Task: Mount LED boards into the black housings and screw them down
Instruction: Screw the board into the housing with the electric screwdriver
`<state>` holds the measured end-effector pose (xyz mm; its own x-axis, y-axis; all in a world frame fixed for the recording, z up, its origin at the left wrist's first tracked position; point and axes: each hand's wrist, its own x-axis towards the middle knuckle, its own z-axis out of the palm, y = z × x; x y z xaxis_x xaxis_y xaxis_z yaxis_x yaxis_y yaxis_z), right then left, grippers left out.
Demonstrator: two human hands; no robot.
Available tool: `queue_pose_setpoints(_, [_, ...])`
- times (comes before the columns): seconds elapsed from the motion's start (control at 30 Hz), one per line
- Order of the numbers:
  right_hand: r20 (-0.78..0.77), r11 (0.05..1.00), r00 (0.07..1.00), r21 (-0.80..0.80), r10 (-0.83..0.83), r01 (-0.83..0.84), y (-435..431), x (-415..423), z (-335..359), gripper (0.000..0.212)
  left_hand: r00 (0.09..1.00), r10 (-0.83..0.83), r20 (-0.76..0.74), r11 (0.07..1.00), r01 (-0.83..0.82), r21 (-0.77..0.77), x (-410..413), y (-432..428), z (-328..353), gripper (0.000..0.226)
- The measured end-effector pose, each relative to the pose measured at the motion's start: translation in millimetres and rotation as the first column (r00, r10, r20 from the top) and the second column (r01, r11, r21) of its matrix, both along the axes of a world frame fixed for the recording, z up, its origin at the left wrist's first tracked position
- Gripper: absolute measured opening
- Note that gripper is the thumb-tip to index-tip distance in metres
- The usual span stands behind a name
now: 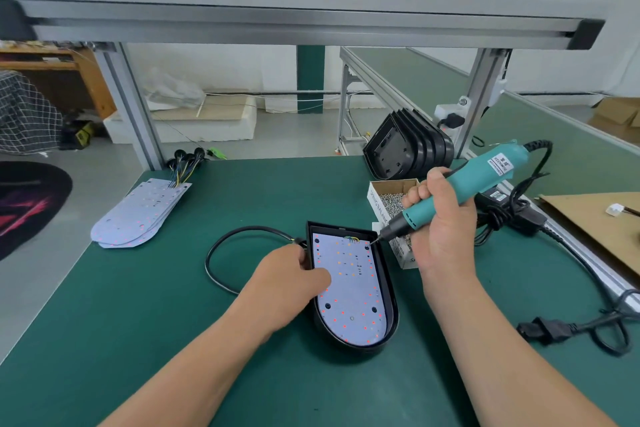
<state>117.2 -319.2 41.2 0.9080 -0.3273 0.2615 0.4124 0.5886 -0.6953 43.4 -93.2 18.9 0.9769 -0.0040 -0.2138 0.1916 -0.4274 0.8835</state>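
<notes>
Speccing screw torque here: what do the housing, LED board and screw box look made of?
Housing: likely moulded plastic, black, semi-gloss; smooth rounded rim with soft highlights. LED board: probably white-coated circuit board, matte, thin and flat, dotted with small LEDs; core not visible. Screw box: cardboard, brown inside walls, white printed outside.

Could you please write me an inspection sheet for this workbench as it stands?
Surface: green mat.
Job's things: LED board seated in black housing; spare boards stacked far left; empty housings behind; box of screws beside.
Clutter: cardboard sheet, right.
Grips: left grip holds the housing's left wall, thumb on board; right grip holds electric screwdriver, bit at board's upper right corner.
Cables: housing lead loops left; screwdriver cord and loose plug right.
Surroundings: aluminium shelf overhead.
</notes>
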Motion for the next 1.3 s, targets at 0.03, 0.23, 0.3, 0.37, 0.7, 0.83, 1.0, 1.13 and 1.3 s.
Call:
queue_pose_setpoints(0.03, [0.009, 1.000, 1.000, -0.013, 0.008, -0.008, 0.4, -0.1, 0.4, 0.012, 1.000, -0.003, 0.002, 1.000, 0.003, -0.001, 0.1, -0.1, 0.1, 0.030])
queue_pose_setpoints(0.23, [0.028, 0.998, 0.999, -0.056, 0.029, -0.028, 0.8, -1.4, 2.3, 0.014, 1.000, -0.008, 0.008, 1.000, 0.008, 0.007, 0.2, -0.9, 1.2, 0.034])
queue_pose_setpoints(0.3, [0.022, 0.998, 0.999, -0.061, 0.024, -0.022, 0.4, -1.3, 2.3, 0.014, 1.000, -0.010, 0.008, 1.000, 0.009, 0.008, 0.1, -0.4, 0.8, 0.043])
queue_pose_setpoints(0.37, [0.017, 0.998, 1.000, -0.064, 0.016, -0.015, -0.5, -1.3, 2.2, 0.014, 1.000, -0.007, 0.007, 1.000, 0.007, 0.005, -0.1, -0.1, 0.8, 0.042])
queue_pose_setpoints(0.7, [0.021, 0.998, 0.998, -0.026, 0.053, -0.052, -0.6, -5.8, 5.1, 0.013, 1.000, -0.019, 0.004, 1.000, 0.019, 0.000, 0.3, -0.4, 1.1, 0.032])
queue_pose_setpoints(0.83, [0.037, 0.997, 0.997, -0.052, 0.063, -0.061, 0.9, -8.3, 5.6, 0.011, 1.000, -0.006, -0.006, 1.000, 0.006, 0.014, -0.1, -0.6, 2.5, 0.044])
queue_pose_setpoints(1.0, [0.045, 0.994, 0.996, -0.085, 0.070, -0.066, 2.0, -7.8, 4.9, 0.011, 1.000, 0.011, -0.013, 1.000, -0.011, 0.015, -0.5, -1.3, 3.8, 0.054])
queue_pose_setpoints(1.13, [0.045, 0.991, 0.996, -0.118, 0.073, -0.068, 4.6, -7.7, 4.1, 0.012, 1.000, 0.012, -0.020, 1.000, -0.011, 0.013, -0.1, -1.4, 3.3, 0.055])
queue_pose_setpoints(1.3, [0.037, 0.990, 0.997, -0.124, 0.072, -0.067, 8.1, -9.8, 5.5, 0.012, 1.000, 0.013, -0.021, 1.000, -0.013, 0.013, -0.8, -1.0, 4.6, 0.055])
